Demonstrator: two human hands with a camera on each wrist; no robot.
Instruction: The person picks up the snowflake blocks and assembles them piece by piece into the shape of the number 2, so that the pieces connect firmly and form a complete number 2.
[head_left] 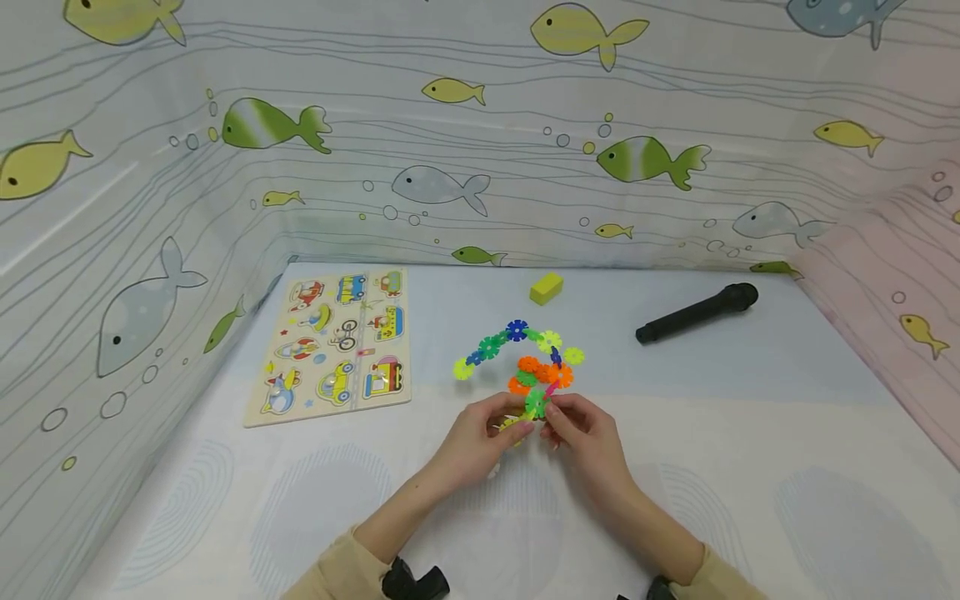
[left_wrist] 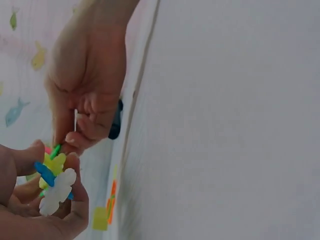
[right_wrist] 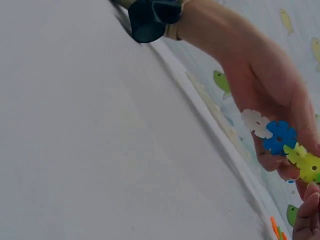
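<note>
My left hand [head_left: 474, 442] pinches a short string of notched plastic snowflake discs, where a white disc [right_wrist: 255, 123], a blue disc [right_wrist: 280, 137] and a yellow disc [right_wrist: 309, 167] show. Thumb and fingers of my right hand [head_left: 592, 442] pinch a green disc [head_left: 536, 404] right beside it. A thin white edge [left_wrist: 75, 120] shows among the right fingers in the left wrist view. Just beyond the hands, an arc of blue, green and yellow discs [head_left: 489, 347] and a cluster of orange discs [head_left: 561, 376] lie on the table. Whether these join the held string, I cannot tell.
A wooden picture puzzle board [head_left: 330, 346] lies at the left. Toward the back is a yellow block [head_left: 546, 288], and a black microphone [head_left: 697, 313] lies at the right. Fish-patterned cloth walls [head_left: 517, 150] enclose the white table [head_left: 750, 467].
</note>
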